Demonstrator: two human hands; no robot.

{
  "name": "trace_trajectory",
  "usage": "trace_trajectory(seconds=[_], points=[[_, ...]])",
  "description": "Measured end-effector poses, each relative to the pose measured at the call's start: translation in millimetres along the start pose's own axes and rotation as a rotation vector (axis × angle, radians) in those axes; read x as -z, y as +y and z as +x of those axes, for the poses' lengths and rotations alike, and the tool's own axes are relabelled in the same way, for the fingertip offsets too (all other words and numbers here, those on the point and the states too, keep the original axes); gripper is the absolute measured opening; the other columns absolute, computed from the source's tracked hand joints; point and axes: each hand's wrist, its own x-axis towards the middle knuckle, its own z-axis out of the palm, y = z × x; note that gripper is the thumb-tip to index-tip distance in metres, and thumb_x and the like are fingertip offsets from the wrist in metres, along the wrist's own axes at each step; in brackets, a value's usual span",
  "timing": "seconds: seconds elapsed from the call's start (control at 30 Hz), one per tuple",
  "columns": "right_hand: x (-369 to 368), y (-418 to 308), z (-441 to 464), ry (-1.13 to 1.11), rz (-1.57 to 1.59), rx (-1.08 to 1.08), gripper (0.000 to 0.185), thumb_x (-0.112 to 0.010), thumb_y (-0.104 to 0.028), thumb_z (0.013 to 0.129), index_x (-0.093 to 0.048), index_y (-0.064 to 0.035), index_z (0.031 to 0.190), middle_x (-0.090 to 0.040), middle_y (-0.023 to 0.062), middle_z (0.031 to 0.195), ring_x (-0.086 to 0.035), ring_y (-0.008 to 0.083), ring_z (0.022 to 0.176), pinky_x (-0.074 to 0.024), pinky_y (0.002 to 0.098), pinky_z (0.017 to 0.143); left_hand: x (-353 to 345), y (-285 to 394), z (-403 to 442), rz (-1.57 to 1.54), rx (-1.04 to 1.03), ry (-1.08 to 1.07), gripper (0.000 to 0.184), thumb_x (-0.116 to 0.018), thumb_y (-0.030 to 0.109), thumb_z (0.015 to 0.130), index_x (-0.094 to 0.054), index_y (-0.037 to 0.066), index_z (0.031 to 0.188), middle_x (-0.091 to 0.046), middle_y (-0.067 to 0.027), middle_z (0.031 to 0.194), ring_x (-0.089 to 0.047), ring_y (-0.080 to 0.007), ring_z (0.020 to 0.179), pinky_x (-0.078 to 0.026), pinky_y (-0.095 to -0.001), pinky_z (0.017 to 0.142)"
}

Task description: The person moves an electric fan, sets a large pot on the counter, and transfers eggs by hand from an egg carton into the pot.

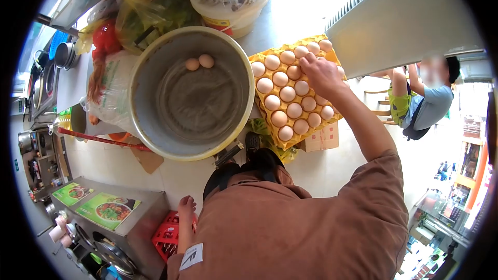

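Note:
A yellow egg tray (263, 108) holds several pale brown eggs (287, 93) in its cups, to the right of a big grey pot. My right hand (322, 75) reaches over the tray's far right part, its fingers curled down around an egg that they mostly hide. Inside the large round pot (202, 101), two eggs (199, 62) lie side by side toward the far wall. My left hand (187, 206) hangs low at my side, away from the pot and the tray. Its fingers are loosely bent and slightly apart, with nothing seen in them.
Behind the pot stand a white bucket (228, 18) and plastic bags of greens (166, 13). A metal cabinet (129, 215) and red crate (167, 236) are at lower left. A grey panel (404, 18) rises beyond the tray. Another person (428, 101) sits at right.

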Motion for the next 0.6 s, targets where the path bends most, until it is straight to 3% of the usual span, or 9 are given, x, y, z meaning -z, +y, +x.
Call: trace_trajectory(seconds=[0.1,0.3,0.37,0.4,0.47,0.5,0.6], points=[[-0.8,-3.3,5.8,0.046,-0.029,0.019,0.02,-0.057,-0.01,0.077,-0.052,-0.0077,0.096,-0.053,0.0088,0.103,-0.058,0.0251,0.082,-0.048,0.0385,0.068,-1.5,-3.9,-3.0,0.033,0.004,0.006,0.026,-0.054,0.014,0.089,-0.053,-0.002,0.109,-0.058,-0.0037,0.082,-0.055,-0.0102,0.062,-0.041,-0.0209,0.048],[-1.3,17.4,-0.1,0.059,0.075,-0.017,0.027,-0.063,-0.009,0.071,-0.053,-0.0068,0.097,-0.055,0.0082,0.1,-0.059,0.0249,0.085,-0.0492,0.0352,0.071,5.0,-28.3,4.0,0.044,0.037,0.014,0.026,-0.055,0.015,0.087,-0.054,-0.002,0.108,-0.058,-0.0034,0.079,-0.055,-0.0104,0.06,-0.042,-0.0217,0.046],[2.9,26.5,-7.0,0.198,0.456,-0.086,0.036,-0.067,-0.014,0.074,-0.054,-0.0054,0.107,-0.057,0.0082,0.101,-0.06,0.0215,0.087,-0.05,0.0316,0.074,9.7,-34.3,6.6,0.035,0.044,0.022,0.026,-0.055,0.016,0.087,-0.055,-0.002,0.107,-0.057,-0.0034,0.079,-0.054,-0.0105,0.059,-0.042,-0.0218,0.046],[7.8,26.9,-10.3,0.193,0.45,-0.079,0.036,-0.067,-0.014,0.074,-0.054,-0.0054,0.107,-0.057,0.0082,0.101,-0.06,0.0215,0.087,-0.05,0.0316,0.074,11.3,-37.2,9.8,0.0,0.045,0.017,0.026,-0.056,0.016,0.087,-0.055,-0.001,0.106,-0.057,-0.0032,0.078,-0.055,-0.0107,0.058,-0.042,-0.0219,0.046],[25.8,24.9,-18.9,0.017,1.35,-0.376,0.045,-0.071,-0.019,0.075,-0.053,-0.0038,0.114,-0.058,0.0068,0.103,-0.058,0.0159,0.09,-0.0493,0.0293,0.075,13.5,-40.3,16.2,-0.044,0.045,0.011,0.026,-0.056,0.017,0.087,-0.055,-0.001,0.106,-0.057,-0.003,0.077,-0.055,-0.0109,0.058,-0.042,-0.0221,0.045],[33.5,21.9,-20.5,-0.018,1.509,-0.358,0.048,-0.069,-0.019,0.079,-0.05,-0.0018,0.119,-0.056,0.0058,0.105,-0.056,0.0128,0.09,-0.0481,0.026,0.075,14.4,-39.1,19.7,-0.021,0.051,-0.01,0.026,-0.056,0.018,0.086,-0.056,-0.001,0.105,-0.057,-0.0032,0.077,-0.055,-0.011,0.058,-0.042,-0.0219,0.046],[59.4,-9.4,-13.5,0.023,1.597,-0.19,0.046,-0.069,-0.016,0.079,-0.05,-0.0001,0.118,-0.056,0.0065,0.106,-0.056,0.0135,0.09,-0.0482,0.0264,0.075,6.5,-24.3,20.1,0.02,0.03,0.002,0.025,-0.057,0.019,0.086,-0.058,0.0,0.103,-0.058,-0.0039,0.076,-0.057,-0.0112,0.06,-0.043,-0.022,0.046]])
